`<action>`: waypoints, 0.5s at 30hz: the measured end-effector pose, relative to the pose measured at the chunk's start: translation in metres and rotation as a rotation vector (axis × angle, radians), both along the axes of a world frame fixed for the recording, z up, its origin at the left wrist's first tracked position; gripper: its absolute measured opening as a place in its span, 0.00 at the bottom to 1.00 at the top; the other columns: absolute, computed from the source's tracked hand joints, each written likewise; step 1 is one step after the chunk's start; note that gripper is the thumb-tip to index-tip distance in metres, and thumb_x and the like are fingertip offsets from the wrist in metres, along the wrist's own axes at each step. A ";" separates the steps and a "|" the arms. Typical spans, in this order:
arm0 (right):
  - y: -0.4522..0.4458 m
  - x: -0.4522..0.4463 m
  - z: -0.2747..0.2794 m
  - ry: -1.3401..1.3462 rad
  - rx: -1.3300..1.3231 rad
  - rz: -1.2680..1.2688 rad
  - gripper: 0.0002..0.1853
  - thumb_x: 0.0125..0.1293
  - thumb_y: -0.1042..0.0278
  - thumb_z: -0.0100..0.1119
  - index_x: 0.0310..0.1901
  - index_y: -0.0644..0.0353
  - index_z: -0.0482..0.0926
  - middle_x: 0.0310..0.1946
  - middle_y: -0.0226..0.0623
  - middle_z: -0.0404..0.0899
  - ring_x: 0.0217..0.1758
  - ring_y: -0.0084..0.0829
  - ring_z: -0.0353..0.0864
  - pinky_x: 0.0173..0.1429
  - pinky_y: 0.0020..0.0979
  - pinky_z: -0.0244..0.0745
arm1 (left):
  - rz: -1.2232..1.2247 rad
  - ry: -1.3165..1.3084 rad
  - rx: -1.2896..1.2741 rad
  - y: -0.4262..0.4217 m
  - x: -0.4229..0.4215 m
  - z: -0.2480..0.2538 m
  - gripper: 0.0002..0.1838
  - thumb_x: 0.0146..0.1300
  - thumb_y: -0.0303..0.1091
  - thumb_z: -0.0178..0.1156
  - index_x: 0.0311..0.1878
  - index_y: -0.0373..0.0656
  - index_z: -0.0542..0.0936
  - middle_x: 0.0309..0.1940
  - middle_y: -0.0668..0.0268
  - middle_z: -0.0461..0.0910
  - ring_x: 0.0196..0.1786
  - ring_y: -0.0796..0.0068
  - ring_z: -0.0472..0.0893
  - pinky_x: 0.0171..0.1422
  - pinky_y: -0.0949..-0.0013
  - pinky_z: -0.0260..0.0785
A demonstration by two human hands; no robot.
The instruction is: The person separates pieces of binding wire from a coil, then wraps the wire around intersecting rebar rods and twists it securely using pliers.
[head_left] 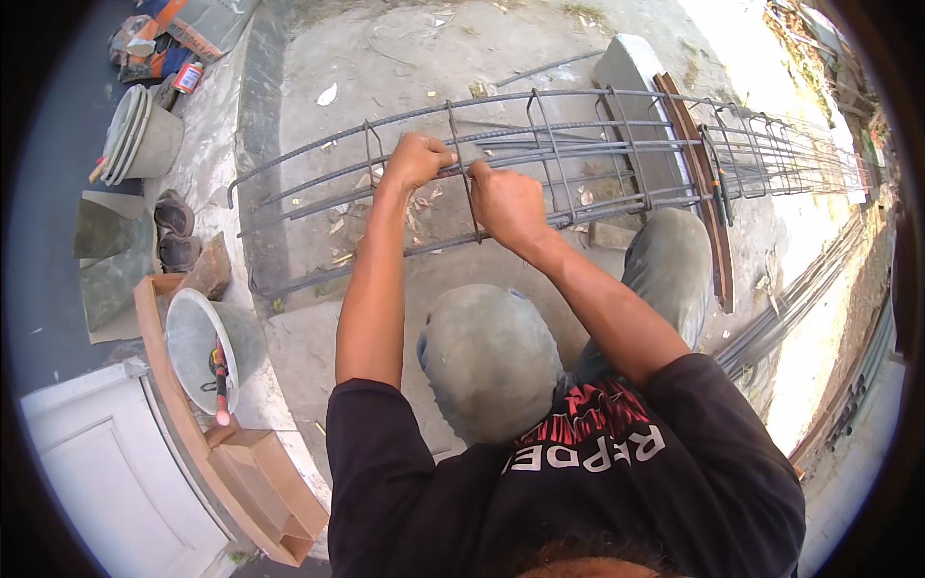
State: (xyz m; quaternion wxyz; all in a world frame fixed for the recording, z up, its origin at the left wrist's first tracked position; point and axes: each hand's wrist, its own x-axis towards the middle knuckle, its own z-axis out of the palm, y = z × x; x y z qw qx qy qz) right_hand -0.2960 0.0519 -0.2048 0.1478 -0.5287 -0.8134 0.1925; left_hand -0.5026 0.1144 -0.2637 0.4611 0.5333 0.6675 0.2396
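A long rebar cage (337, 183) of ridged steel bars, crossed by square stirrups, lies in front of me. My left hand (419, 160) is closed in a pinch at a middle bar, just left of a stirrup (453, 123). What its fingertips hold is too small to tell. My right hand (509, 202) is closed at the same stirrup, its thumb and fingers against the rod where it crosses the bar. The two hands are close together, on either side of that stirrup.
A concrete block (631, 63) and a brown metal beam (708, 212) are under the cage. At left stand stacked buckets (154, 140), shoes (177, 231), a bucket (198, 342) holding a red-handled tool (221, 380), and a wooden frame (159, 337). Loose bars (800, 299) lie right.
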 end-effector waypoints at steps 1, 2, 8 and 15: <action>0.003 0.002 -0.001 0.020 0.026 0.003 0.08 0.67 0.71 0.57 0.46 0.60 0.81 0.28 0.55 0.87 0.35 0.56 0.90 0.38 0.55 0.83 | 0.002 0.024 0.062 -0.007 0.002 0.004 0.11 0.65 0.35 0.71 0.41 0.35 0.92 0.36 0.56 0.92 0.38 0.64 0.90 0.44 0.62 0.80; 0.010 0.006 -0.001 0.040 0.052 0.005 0.09 0.67 0.71 0.57 0.46 0.60 0.81 0.27 0.55 0.86 0.34 0.57 0.90 0.38 0.56 0.83 | 0.004 0.048 0.124 -0.017 0.006 0.012 0.11 0.65 0.34 0.71 0.43 0.36 0.92 0.37 0.55 0.92 0.39 0.63 0.90 0.46 0.62 0.80; 0.071 0.010 0.002 0.028 0.039 0.080 0.06 0.68 0.64 0.64 0.40 0.55 0.85 0.30 0.50 0.87 0.37 0.54 0.89 0.41 0.53 0.82 | -0.015 0.217 0.385 -0.056 0.024 0.038 0.11 0.63 0.36 0.73 0.44 0.41 0.93 0.40 0.52 0.91 0.42 0.57 0.91 0.49 0.60 0.79; 0.098 0.022 0.013 0.047 0.067 0.366 0.06 0.66 0.63 0.66 0.40 0.54 0.86 0.29 0.44 0.87 0.37 0.52 0.88 0.42 0.51 0.81 | 0.067 0.232 0.306 -0.045 0.026 0.035 0.12 0.65 0.41 0.71 0.45 0.44 0.93 0.38 0.53 0.91 0.42 0.51 0.90 0.48 0.55 0.79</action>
